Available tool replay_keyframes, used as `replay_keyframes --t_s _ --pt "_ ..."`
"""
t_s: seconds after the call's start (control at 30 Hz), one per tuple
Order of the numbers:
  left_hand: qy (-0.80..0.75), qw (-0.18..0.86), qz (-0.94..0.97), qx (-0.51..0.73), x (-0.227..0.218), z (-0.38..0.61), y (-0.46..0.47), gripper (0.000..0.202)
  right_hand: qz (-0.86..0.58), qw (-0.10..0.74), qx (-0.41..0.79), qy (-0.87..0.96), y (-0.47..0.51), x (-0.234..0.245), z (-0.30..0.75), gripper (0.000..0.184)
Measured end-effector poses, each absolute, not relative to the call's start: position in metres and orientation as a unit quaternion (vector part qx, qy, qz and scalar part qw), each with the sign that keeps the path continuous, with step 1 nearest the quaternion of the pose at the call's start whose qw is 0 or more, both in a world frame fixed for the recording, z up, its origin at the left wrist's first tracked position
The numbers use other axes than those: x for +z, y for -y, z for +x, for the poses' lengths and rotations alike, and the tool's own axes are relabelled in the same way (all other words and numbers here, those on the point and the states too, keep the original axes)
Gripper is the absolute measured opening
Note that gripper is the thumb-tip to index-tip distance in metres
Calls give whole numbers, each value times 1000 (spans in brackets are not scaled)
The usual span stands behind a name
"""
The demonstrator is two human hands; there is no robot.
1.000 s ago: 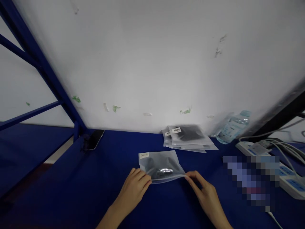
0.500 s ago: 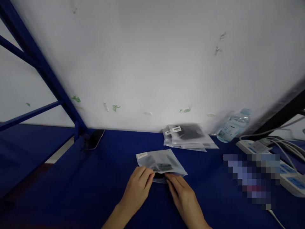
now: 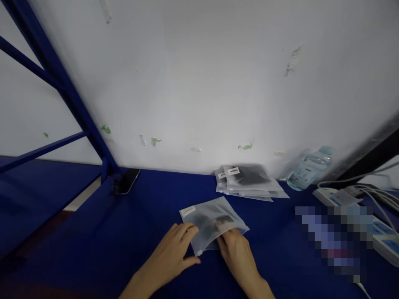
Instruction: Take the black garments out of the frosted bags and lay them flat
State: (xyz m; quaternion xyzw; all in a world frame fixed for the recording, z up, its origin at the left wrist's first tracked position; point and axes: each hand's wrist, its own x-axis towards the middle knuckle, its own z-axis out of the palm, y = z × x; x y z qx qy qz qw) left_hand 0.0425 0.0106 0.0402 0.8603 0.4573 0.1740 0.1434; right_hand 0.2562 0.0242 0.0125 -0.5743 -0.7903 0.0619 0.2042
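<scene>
A frosted slider bag (image 3: 207, 211) with a white label at its far left corner rests on the blue table, its mouth towards me. My right hand (image 3: 237, 251) reaches into the mouth, its fingertips showing dimly through the film against a small dark item (image 3: 225, 219). The item's kind is blurred by the film, and the fingers appear closed on it. At the bag's left edge is my left hand (image 3: 174, 251), open, thumb and fingers apart around the corner by the white slider (image 3: 199, 252). Its fingertips touch or nearly touch the film.
Against the wall lies a stack of similar labelled bags (image 3: 252, 180) with dark contents. Right of it leans a water bottle (image 3: 310, 168). A power strip (image 3: 385, 238) with cables and a pixelated object (image 3: 330, 241) are at the right. A phone (image 3: 129, 180) lies back left beside the blue frame (image 3: 75, 106).
My right hand has pushed its fingers into the bag. My left hand has let go of the bag's front edge and opened, moving slightly left. The view has shifted a little.
</scene>
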Motion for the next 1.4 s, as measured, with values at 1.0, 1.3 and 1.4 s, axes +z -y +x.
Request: replay_keyframes --t_s 1.0,1.3,1.4 --pt "-537 -34 833 127 31 -6 -183 30 -516 281 200 784 46 -20 243 35" --pt "-609 3 770 191 42 -16 -119 31 -496 253 246 794 45 -9 250 49" --pt "-580 55 792 186 34 7 -50 15 -497 233 247 798 41 9 253 46"
